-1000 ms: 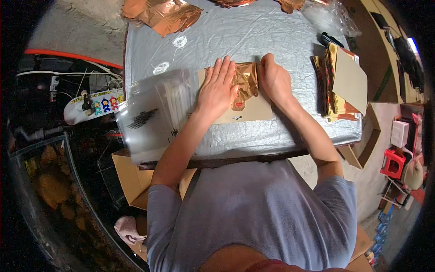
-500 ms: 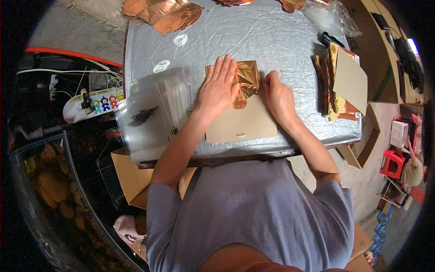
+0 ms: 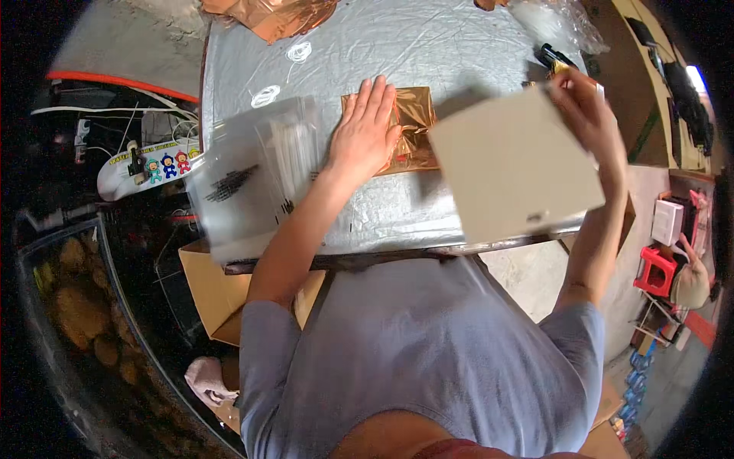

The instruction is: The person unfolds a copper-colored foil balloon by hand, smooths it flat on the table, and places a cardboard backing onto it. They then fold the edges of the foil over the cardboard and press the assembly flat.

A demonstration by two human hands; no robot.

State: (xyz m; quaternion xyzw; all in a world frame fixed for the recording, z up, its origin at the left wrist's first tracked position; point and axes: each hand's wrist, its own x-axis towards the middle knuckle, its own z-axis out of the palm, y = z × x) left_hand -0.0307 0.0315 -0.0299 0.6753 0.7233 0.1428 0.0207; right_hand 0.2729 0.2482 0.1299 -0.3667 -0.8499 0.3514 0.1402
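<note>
My left hand (image 3: 365, 131) lies flat on a shiny copper-coloured foil sheet (image 3: 417, 115), fingers stretched out and side by side. The sheet rests on the silver-covered table (image 3: 375, 38). At the right, my right hand (image 3: 587, 115) grips the upper right corner of a beige cardboard sheet (image 3: 512, 168), which is raised off the table and a little blurred. The cardboard hides most of the stack of gold-edged sheets behind it. Clear plastic bags (image 3: 241, 180) with dark print lie left of my left forearm.
Crumpled copper foil (image 3: 271, 17) lies at the far left of the table, near two coils of white string (image 3: 299, 52). A clear plastic wrap (image 3: 554, 27) and a black object (image 3: 554, 56) are at the far right. Below the table's left edge stands an open cardboard box (image 3: 206, 294).
My right hand has moved right and taken the cardboard sheet off the foil, lifting it toward the right side. My left hand still presses on the foil.
</note>
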